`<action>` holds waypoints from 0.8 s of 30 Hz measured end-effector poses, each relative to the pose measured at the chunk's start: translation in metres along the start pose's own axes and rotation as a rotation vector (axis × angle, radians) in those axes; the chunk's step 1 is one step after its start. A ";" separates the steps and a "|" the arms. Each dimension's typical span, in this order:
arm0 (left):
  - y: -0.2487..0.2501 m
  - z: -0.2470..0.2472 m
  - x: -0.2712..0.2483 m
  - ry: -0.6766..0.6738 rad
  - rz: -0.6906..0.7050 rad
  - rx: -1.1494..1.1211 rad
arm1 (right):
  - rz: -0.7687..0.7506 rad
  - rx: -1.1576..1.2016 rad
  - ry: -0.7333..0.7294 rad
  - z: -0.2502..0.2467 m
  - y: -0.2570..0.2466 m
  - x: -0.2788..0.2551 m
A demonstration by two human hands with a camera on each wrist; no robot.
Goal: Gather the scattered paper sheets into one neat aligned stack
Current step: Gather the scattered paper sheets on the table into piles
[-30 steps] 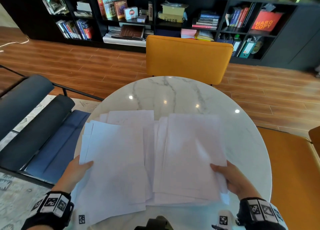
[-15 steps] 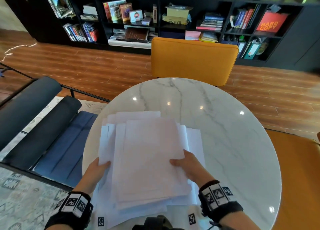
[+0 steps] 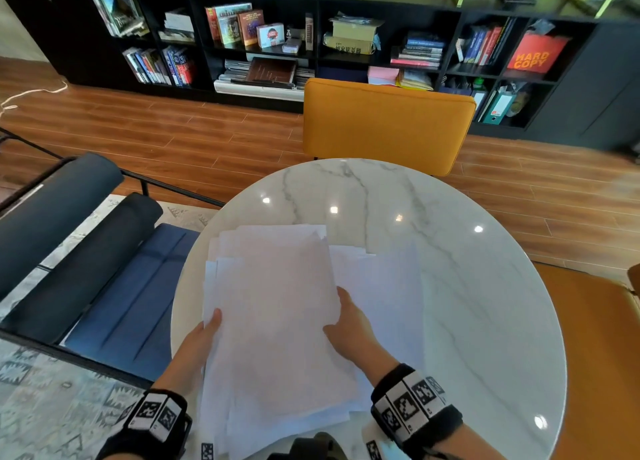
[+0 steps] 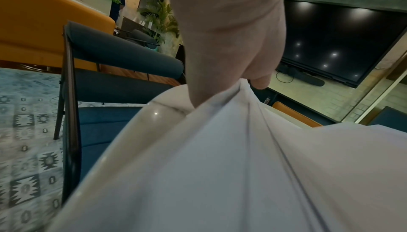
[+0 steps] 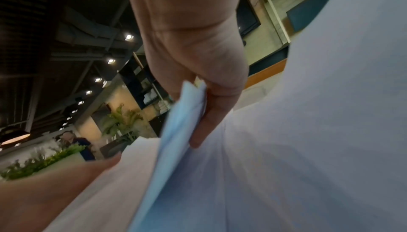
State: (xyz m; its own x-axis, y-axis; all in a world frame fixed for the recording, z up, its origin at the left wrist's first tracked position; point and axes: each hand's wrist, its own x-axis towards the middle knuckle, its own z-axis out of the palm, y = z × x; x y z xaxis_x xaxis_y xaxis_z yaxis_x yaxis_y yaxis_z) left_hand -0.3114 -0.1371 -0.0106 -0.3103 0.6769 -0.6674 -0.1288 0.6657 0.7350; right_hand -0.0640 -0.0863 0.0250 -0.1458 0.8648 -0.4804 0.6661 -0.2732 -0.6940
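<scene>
While the head view shows a loose, uneven pile of white paper sheets (image 3: 277,321) on the near left of the round white marble bench (image 3: 467,286), the right wrist view shows the right hand (image 3: 349,328) pinching a lifted sheaf edge between thumb and fingers (image 5: 207,122). The left hand (image 3: 197,341) grips the left edge. A second earlier the sheets lay in two spread piles; now most overlap, with some still flat at the right.
</scene>
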 end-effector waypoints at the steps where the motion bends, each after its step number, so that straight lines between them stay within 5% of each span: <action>1: 0.000 0.001 0.000 -0.016 0.011 -0.024 | 0.010 -0.005 -0.008 0.006 0.002 0.002; 8: -0.005 0.002 -0.003 0.007 0.222 0.213 | 0.043 -0.038 -0.061 0.020 0.025 0.011; 12: 0.004 -0.004 -0.003 0.037 0.302 0.230 | 0.197 -0.294 0.340 -0.019 0.056 0.011; 15: 0.009 -0.019 0.000 0.090 0.312 0.159 | 0.387 -0.349 0.467 -0.046 0.085 0.006; 24: -0.003 -0.066 0.027 0.106 0.247 0.123 | 0.589 -0.321 0.393 -0.038 0.099 0.008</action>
State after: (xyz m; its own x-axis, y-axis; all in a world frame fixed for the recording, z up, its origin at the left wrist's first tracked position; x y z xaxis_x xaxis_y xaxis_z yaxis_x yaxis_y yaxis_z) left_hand -0.3818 -0.1419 -0.0229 -0.4156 0.7909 -0.4491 0.0764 0.5224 0.8493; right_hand 0.0286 -0.0911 -0.0275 0.5279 0.7174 -0.4546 0.7415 -0.6503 -0.1651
